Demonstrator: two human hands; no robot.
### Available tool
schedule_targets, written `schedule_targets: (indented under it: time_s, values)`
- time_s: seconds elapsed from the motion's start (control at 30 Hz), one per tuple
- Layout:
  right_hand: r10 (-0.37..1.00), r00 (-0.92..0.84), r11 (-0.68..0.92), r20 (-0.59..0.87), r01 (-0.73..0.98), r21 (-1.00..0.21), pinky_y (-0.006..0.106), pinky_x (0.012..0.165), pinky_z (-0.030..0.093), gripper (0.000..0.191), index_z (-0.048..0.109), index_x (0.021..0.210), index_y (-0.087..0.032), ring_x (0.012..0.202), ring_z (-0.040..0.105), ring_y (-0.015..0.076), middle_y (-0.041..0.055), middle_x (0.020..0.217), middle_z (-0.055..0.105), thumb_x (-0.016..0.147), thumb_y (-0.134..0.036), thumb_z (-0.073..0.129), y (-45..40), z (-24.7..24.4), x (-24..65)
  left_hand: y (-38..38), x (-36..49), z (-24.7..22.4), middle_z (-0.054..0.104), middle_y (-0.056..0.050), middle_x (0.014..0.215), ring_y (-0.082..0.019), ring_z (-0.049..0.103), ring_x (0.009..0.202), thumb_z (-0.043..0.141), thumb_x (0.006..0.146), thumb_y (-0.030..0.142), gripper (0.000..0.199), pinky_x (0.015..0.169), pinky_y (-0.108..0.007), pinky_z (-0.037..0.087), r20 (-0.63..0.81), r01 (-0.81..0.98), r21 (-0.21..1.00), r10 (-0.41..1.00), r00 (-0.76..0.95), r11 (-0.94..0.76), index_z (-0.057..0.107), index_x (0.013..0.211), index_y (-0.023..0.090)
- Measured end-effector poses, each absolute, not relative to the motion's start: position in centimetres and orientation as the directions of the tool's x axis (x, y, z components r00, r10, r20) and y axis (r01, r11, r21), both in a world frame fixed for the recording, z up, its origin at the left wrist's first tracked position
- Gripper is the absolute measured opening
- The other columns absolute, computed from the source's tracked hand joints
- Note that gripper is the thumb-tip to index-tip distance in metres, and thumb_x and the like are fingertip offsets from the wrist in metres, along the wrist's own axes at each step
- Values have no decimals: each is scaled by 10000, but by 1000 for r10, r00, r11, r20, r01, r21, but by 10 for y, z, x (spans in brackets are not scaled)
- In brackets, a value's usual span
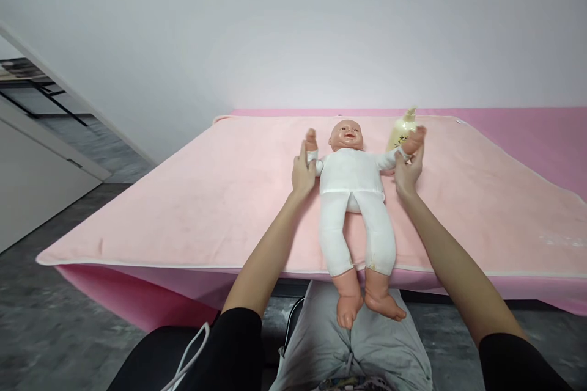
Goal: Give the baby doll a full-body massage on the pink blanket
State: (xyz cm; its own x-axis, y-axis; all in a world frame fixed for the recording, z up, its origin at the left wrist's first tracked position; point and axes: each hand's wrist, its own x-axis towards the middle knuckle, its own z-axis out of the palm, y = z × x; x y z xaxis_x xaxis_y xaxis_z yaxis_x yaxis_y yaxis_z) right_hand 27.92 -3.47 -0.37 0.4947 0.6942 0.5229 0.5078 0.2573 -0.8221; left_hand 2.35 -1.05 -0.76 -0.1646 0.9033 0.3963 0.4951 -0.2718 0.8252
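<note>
A baby doll [352, 172] with a white cloth body lies face up on a pink towel [220, 195], its head toward the wall and its feet past the table's front edge. My left hand [303, 174] is closed round the doll's arm at the left, just below its small hand. On the other side, my right hand [408, 172] grips the doll's other arm near the wrist. Both doll arms are bent upward. Behind the doll's arm at the right stands a pale yellow pump bottle [400, 129], partly hidden by the doll's hand.
The towel covers a table with a pink cloth [541, 140], which hangs over the front edge. A white partition wall [321, 43] rises behind the table. A white cable [188, 360] runs beside my left sleeve, near a black chair [151, 354].
</note>
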Motion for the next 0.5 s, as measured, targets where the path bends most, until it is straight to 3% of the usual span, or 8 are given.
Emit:
schedule_targets:
  time_s: [0.13,0.2,0.27,0.37,0.5]
  values:
    - [790,221,142,572,841,-521,278,669,448,609,328,1374,-276,849,548,187,75,1122,555,777,-178,388,-53,11,258,-23,35,3,450,-91,1125,-251,471,1023,409,834,191,514,799,-354,441,440,792,505,892,106,-343,406,1324,346]
    - [865,76,110,496,936,-335,256,605,416,569,397,1337,-307,759,546,173,74,1043,554,793,-146,371,-59,15,251,-27,39,6,423,-89,1147,-257,438,1045,390,834,155,513,779,-350,443,432,833,420,887,165,-360,438,1294,378]
    - [900,15,94,436,969,-228,247,563,389,548,420,1318,-336,696,534,157,72,1007,538,811,-138,356,-61,16,248,-29,42,8,413,-89,1150,-263,422,1054,383,836,149,517,765,-349,445,423,847,391,887,182,-360,437,1291,389]
    - [902,33,79,430,968,-240,255,565,399,548,397,1328,-350,687,535,159,66,1005,531,818,-153,352,-61,16,247,-30,41,8,420,-92,1139,-268,428,1061,384,838,160,514,765,-358,448,417,835,419,892,173,-357,426,1301,378]
    - [835,194,118,515,851,-511,299,654,460,607,255,1396,-297,854,556,209,78,1118,530,809,-211,383,-54,10,257,-21,36,1,464,-97,1120,-239,468,1060,403,829,166,546,871,-383,428,440,696,626,896,58,-352,357,1353,311]
